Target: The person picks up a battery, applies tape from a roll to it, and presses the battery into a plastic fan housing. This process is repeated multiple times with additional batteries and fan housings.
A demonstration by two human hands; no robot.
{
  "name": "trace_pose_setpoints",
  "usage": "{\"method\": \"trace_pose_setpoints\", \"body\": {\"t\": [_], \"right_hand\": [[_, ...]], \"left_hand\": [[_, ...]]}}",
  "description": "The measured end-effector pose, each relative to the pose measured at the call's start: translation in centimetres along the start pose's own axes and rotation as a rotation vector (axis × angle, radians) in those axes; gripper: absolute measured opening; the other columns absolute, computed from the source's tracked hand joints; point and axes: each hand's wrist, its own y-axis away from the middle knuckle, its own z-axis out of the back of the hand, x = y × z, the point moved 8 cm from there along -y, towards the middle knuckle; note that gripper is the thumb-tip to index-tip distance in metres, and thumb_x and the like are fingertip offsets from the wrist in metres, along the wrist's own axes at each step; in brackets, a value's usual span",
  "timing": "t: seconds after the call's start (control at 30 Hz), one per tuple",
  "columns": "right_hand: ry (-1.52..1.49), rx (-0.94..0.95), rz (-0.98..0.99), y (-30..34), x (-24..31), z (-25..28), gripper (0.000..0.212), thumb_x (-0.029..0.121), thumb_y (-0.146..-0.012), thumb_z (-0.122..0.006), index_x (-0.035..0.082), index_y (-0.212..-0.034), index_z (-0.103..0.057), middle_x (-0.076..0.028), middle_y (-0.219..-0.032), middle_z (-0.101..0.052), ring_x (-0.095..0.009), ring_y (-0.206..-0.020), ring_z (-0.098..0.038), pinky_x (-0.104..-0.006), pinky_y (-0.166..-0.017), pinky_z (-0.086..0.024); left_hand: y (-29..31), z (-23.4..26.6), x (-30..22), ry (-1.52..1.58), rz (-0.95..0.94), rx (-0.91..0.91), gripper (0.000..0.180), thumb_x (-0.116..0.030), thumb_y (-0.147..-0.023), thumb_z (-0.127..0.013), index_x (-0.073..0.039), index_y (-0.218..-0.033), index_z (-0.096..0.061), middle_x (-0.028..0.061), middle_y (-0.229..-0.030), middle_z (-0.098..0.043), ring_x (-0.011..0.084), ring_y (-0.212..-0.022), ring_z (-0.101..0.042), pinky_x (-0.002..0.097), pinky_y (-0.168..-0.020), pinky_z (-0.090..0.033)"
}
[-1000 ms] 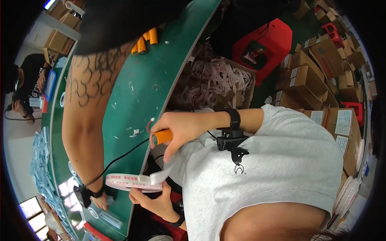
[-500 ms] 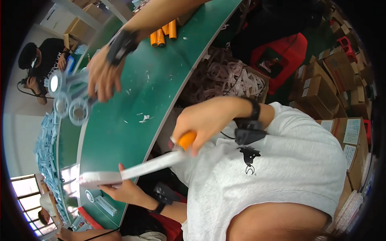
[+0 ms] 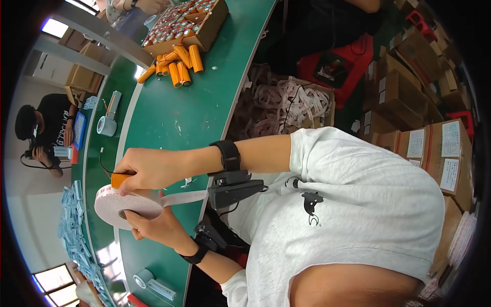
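My right hand [image 3: 148,170] is closed around an orange cylindrical battery [image 3: 118,180]. A thin dark wire with a small white connector rises near the battery. Its lower end sits against the rim of a wide white roll of tape [image 3: 105,207] with faint red print. From below, my left hand [image 3: 156,230] grips that roll, the thumb over its core hole. A loose tape strip [image 3: 186,197] runs from the roll toward my right wrist, where a black device hides its end.
Several orange batteries [image 3: 176,64] lie near a carton of batteries [image 3: 204,38] on the green table [image 3: 158,123]. A small pale-blue handheld fan [image 3: 146,279] lies near my left arm. Tape liner scraps fill a box [image 3: 302,102] beside the table. Co-workers sit across and at the far end.
My right hand has moved left with the battery, from out by my body to the tape roll. The roll has risen slightly. A co-worker's arm carrying pale-blue fans has left the view.
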Motion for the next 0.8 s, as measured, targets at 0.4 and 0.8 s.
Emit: {"method": "trace_pose_setpoints", "body": {"t": [0.4, 0.8], "right_hand": [[-0.516, -0.682, 0.033, -3.8, -1.7, 5.3, 0.012, 0.003, -0.073, -0.062, -0.007, -0.076, -0.056, -0.008, -0.070, -0.058, -0.011, -0.062, -0.054, -0.0236, -0.055, -0.045], [-0.715, -0.657, 0.624, -8.4, 2.0, 18.5, 0.016, 0.010, -0.084, -0.049, -0.002, -0.092, -0.056, -0.016, -0.092, -0.060, -0.021, -0.081, -0.062, -0.0329, -0.074, -0.051]], "left_hand": [[-6.7, -2.9, -2.0, -0.015, 0.138, 0.027, 0.062, -0.037, -0.056, -0.075, 0.004, -0.094, -0.049, 0.0184, -0.088, -0.059, 0.0395, -0.082, -0.054, 0.0432, -0.082, -0.032], [-6.8, -14.6, -3.3, 0.320, -0.095, 0.507, 0.053, -0.021, -0.065, -0.072, 0.008, -0.101, -0.046, 0.0246, -0.097, -0.056, 0.0388, -0.092, -0.052, 0.0440, -0.078, -0.039]]}}
